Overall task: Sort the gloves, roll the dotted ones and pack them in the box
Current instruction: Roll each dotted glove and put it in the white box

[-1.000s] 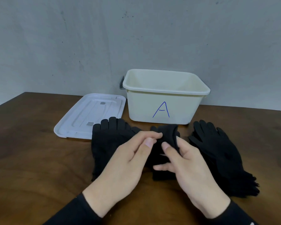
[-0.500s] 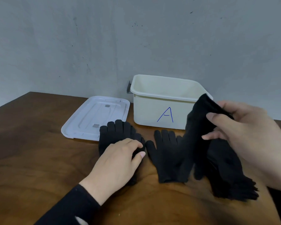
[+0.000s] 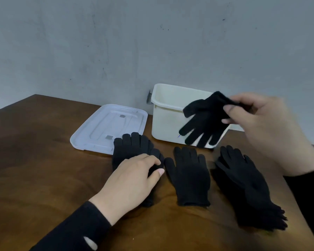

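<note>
Above box, black glove now lifted clear of table, pinched at cuff by right hand. Left-side glove pressed flat by relaxed left hand. Sorting judged underway; dots not discernible.

- Only a small blue pen stroke visible on front wall of box; rest of marking hidden behind held glove, unreadable.
- No other legible text.
</note>
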### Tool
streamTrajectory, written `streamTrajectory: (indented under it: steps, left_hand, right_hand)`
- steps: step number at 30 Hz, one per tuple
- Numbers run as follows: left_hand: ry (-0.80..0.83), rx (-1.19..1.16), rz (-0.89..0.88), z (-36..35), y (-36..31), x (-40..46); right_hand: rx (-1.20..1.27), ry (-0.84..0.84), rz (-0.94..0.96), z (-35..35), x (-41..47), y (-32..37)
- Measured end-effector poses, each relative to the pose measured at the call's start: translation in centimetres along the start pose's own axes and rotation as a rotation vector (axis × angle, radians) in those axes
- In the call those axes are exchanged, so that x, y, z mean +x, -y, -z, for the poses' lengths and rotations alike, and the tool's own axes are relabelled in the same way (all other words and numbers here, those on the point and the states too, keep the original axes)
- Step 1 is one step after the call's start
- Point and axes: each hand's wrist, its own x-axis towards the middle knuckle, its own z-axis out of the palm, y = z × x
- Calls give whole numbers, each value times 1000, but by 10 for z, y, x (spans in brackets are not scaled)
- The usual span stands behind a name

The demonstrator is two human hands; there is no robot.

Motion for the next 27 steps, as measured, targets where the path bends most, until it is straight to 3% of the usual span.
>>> streamTrajectory:
  steps: [3, 6, 9, 18, 24, 27]
  left_hand:
    - [2, 0, -3, -1, 1, 1]
    - [4, 25, -14, -2, 1, 1]
    - [3, 97, -52, -2, -1, 1]
    - [121, 208, -257, -13, -19, -9]
    - [195, 324, -244, -25, -19, -8]
    - [196, 382, -233, -27, -18, -8]
  right_hand:
    - [-94, 67, 47, -24, -41, -27]
    - [-243, 274, 140, -54, -89, -71]
    - [-282, 416, 91, -66, -112, -93]
    - [-294, 382, 70, -62, -116, -88]
    - [-355, 531, 26, -52, -114, -71]
    - [-355, 502, 24, -49, -113, -72]
